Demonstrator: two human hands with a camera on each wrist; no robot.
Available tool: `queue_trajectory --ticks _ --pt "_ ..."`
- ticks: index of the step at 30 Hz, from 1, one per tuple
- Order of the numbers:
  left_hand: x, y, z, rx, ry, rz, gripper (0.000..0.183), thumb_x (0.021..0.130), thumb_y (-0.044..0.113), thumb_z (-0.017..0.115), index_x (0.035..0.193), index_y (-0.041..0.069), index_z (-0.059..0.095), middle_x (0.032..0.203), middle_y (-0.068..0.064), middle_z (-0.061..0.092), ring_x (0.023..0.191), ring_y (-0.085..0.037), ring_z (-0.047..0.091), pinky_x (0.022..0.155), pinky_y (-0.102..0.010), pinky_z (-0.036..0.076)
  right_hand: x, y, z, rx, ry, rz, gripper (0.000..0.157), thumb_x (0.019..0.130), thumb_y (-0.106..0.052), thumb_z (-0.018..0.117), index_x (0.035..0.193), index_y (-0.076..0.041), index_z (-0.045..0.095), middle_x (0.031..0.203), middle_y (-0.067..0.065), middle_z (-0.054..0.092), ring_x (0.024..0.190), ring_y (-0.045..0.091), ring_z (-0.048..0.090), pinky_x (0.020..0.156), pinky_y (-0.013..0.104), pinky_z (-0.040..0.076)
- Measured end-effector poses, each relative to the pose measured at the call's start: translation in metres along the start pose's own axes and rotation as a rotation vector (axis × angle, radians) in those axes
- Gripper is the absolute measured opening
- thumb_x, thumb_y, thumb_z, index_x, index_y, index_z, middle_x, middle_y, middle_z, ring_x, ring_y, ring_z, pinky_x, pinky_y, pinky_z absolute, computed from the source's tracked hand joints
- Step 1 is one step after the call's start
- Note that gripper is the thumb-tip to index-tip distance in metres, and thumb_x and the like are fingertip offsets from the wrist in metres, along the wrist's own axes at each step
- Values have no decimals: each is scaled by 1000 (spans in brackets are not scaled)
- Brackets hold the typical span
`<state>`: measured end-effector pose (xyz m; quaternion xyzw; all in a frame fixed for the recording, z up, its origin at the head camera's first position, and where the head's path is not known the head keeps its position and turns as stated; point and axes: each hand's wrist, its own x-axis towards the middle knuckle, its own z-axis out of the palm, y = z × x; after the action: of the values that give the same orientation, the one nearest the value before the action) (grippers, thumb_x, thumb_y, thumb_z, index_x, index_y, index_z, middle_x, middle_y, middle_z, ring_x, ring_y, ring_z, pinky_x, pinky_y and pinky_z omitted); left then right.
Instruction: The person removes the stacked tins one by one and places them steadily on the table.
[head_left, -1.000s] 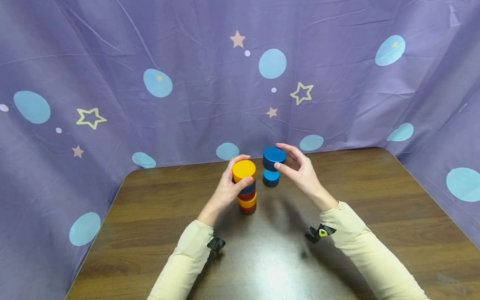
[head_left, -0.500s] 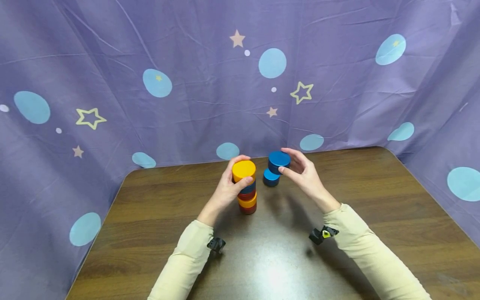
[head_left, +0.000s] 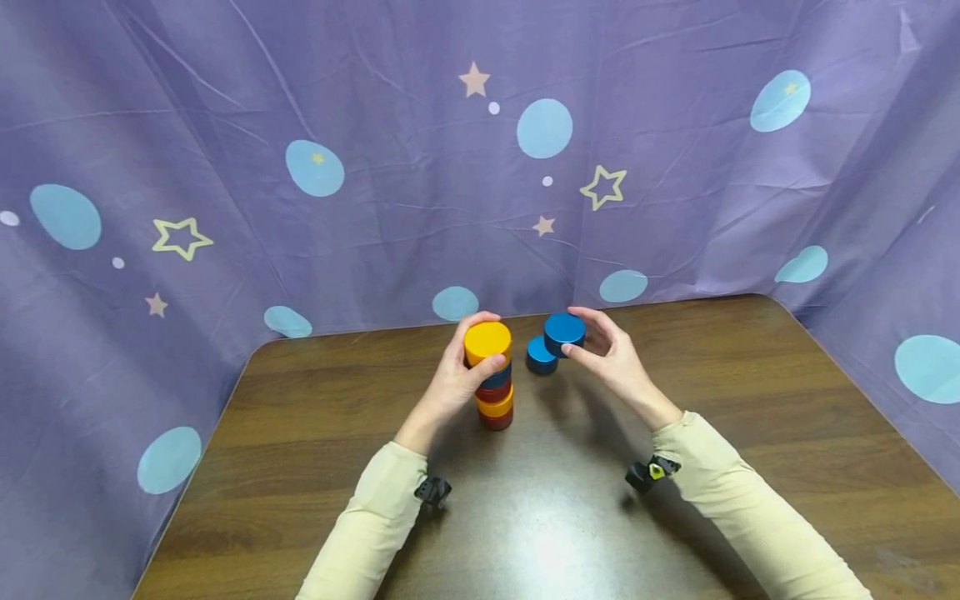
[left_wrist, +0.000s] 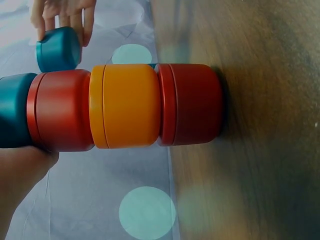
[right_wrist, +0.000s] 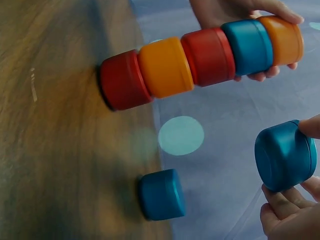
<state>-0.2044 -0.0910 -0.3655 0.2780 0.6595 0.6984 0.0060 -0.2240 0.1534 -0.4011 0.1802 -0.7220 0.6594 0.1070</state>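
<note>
A tower of small round lidded tins stands upright on the table: a red tin point(right_wrist: 126, 80) at the bottom, then an orange tin point(right_wrist: 166, 67), a red tin point(right_wrist: 208, 56), a blue tin point(right_wrist: 247, 47) and an orange tin point(head_left: 487, 340) on top. My left hand point(head_left: 457, 371) grips the top tin, thumb on the near side and fingers behind. To the right, my right hand point(head_left: 617, 358) pinches another blue tin point(head_left: 564, 333) in the air. Below and slightly left of that one, a further blue tin point(head_left: 542, 356) rests on the table, apart from the tower.
The wooden table point(head_left: 315, 467) has its back edge close behind the tins. A purple curtain point(head_left: 405, 208) with stars and blue spots hangs behind and around it. A black wrist camera point(head_left: 433, 490) sits on the left sleeve, another camera point(head_left: 651, 472) on the right.
My right hand has moved right and lower in the head view, carrying its blue tin off from over the one on the table. My left hand and the tower have stayed still.
</note>
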Motion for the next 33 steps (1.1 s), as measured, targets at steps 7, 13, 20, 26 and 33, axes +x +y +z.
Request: queue_trajectory --ticks 7,13,20,26,33 --pt "0 1 0 -1 1 -8 50 91 1 62 135 -5 37 107 -6 51 96 -22 51 85 -33 43 -1 10 -2 -22 1 44 53 84 6 68 134 6 48 129 24 55 112 25 55 97 39 43" --pt "1 -4 -2 1 -7 -23 52 92 3 63 136 -5 36 108 -7 50 96 -23 51 85 -34 43 -1 20 -5 -21 11 90 54 85 5 67 135 6 46 130 25 53 117 32 52 98 38 42" --pt "3 -24 -8 -8 3 -17 52 92 3 63 138 1 38 111 -7 51 98 -25 50 85 -36 43 1 28 -8 -31 32 107 55 84 6 68 134 7 46 131 25 52 121 33 49 98 33 41" --pt "3 -28 -8 -10 -2 9 58 90 28 70 136 6 41 112 -10 51 98 -27 51 85 -37 44 1 34 -11 -59 41 122 55 85 6 67 135 7 46 133 25 51 121 35 49 98 33 42" --pt "4 -29 -8 11 1 11 72 84 46 72 136 7 41 115 -10 51 98 -27 51 85 -38 43 3 30 -12 -65 52 154 55 86 5 66 135 9 44 134 28 48 123 39 47 102 50 35"
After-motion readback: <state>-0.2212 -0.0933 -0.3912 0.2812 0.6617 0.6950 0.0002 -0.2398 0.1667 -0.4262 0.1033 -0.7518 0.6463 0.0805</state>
